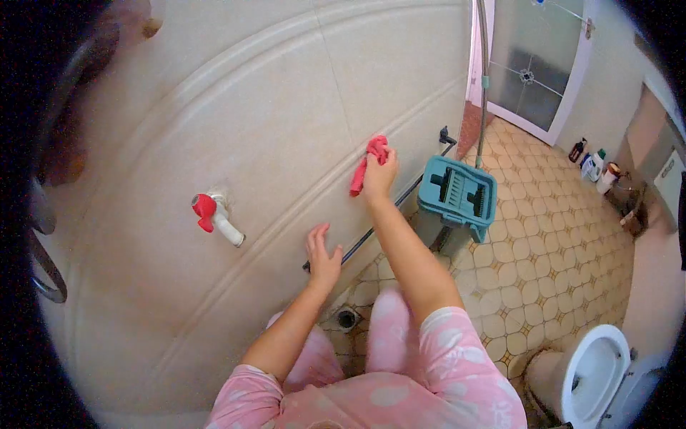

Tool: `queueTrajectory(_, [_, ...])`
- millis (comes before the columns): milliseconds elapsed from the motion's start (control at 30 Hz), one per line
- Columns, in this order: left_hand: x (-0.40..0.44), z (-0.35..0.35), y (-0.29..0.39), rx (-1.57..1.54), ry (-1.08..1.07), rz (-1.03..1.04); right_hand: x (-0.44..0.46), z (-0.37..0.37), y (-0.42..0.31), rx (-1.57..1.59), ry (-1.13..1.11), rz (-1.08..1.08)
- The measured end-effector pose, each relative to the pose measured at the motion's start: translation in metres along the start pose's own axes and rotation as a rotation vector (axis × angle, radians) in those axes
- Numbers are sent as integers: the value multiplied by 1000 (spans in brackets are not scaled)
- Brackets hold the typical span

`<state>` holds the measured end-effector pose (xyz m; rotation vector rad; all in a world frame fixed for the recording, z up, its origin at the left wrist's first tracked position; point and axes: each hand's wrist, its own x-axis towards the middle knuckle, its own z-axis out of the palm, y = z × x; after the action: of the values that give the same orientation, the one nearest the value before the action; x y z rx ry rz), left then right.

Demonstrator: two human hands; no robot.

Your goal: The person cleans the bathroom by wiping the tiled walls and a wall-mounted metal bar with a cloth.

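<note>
My right hand (380,175) is closed around a crumpled red cloth (359,177), which lies against the beige tiled wall (286,107) along a raised moulding line. Lower and to the left, my left hand (324,257) has its fingers apart and holds nothing. It is close to the near end of a dark wall-mounted rail (366,236); whether it touches the rail or the wall, I cannot tell. Left of both hands, a white tap (229,230) with a red handle (204,210) sticks out of the wall.
A teal mop bucket (437,187) with a tall mop handle (483,107) stands right of the rail. A floor drain (346,318) is by my legs. The toilet (594,372) is at the lower right. Several bottles (593,166) line the far wall near a glass-panelled door (532,68).
</note>
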<state>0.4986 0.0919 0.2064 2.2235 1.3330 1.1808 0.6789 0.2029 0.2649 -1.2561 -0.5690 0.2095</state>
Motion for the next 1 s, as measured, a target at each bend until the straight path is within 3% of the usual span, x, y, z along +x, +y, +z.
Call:
queueTrajectory(33, [-3, -1, -3, -1, 0, 0, -11, 1, -12, 30, -23, -13])
queueTrajectory(133, [-15, -5, -16, 4, -12, -18, -35, 5, -42, 115, -46, -320])
queueTrajectory(267, [-34, -10, -33, 20, -8, -98, -23, -4, -41, 47, -143, -393])
queueTrajectory(400, [-45, -26, -42, -55, -58, -210, -28, -4, -37, -99, -132, -286])
queueTrajectory(600, [-59, -43, -57, -18, -33, -195, -79, 4, 34, -181, 29, -87])
queueTrajectory(700, [-68, -45, -79, -86, -15, -137, -128, -6, 45, -184, 16, 135])
queueTrajectory(800, [-73, -56, -75, -95, -8, -81, -174, 1, 41, -216, 22, 148])
queueTrajectory(1000, [-78, -54, -103, -279, 37, -140, -251, -9, -4, -72, -200, -73])
